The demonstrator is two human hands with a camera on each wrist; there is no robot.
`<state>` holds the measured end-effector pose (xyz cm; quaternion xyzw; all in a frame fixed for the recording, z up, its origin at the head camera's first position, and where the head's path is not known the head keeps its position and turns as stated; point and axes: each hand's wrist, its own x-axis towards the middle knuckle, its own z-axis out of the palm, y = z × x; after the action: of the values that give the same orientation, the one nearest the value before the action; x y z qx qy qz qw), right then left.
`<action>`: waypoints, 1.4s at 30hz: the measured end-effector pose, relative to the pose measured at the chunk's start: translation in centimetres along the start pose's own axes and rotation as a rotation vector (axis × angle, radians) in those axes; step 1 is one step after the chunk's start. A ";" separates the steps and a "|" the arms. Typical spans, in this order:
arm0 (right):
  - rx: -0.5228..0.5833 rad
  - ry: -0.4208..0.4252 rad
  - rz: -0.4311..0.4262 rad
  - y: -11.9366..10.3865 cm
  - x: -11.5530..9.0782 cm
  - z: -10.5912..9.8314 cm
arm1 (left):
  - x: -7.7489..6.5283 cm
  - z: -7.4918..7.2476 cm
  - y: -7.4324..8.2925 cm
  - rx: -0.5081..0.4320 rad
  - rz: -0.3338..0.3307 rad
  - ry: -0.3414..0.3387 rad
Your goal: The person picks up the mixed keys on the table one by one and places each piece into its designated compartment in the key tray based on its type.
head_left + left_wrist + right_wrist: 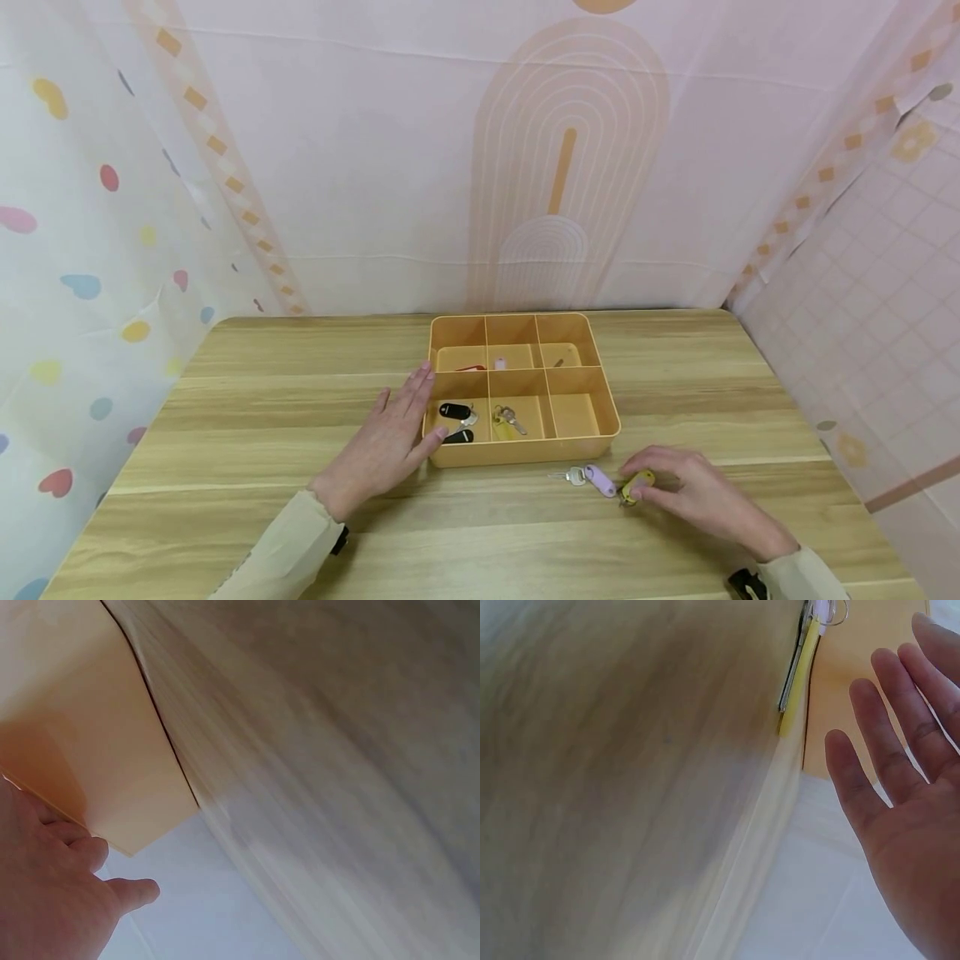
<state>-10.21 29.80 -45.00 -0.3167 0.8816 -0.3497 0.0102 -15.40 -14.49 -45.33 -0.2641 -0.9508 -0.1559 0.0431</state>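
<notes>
In the head view, my left hand [390,446] rests along the left side of an orange six-compartment organizer box [517,452], fingers straight at its rim. The left wrist view shows those fingers against the box's outer wall [142,765]. My right hand [693,492] is over a yellow key tag [642,481] on the table, thumb and fingertips around it. In the right wrist view its fingers are extended, apart from the yellow tag [799,682] and its key. Left of that tag lies a lilac key tag [600,481] with a silver key [575,476].
Two black key tags [454,411] with keys lie in the front left compartment. A yellow tag [504,429] with a key is in the front middle one. Partly hidden behind the divider are a red tag [472,367] and a pink tag [500,364]. Printed curtains surround the wooden table [300,400].
</notes>
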 end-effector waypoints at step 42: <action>-0.045 -0.038 -0.113 0.8 0.7 1.2 | -0.1 0.0 0.1 -0.002 0.004 0.006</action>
<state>-10.95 29.10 -46.30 -0.3726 0.8697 -0.3237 0.0002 -15.28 -14.48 -45.32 -0.2657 -0.9500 -0.1577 0.0459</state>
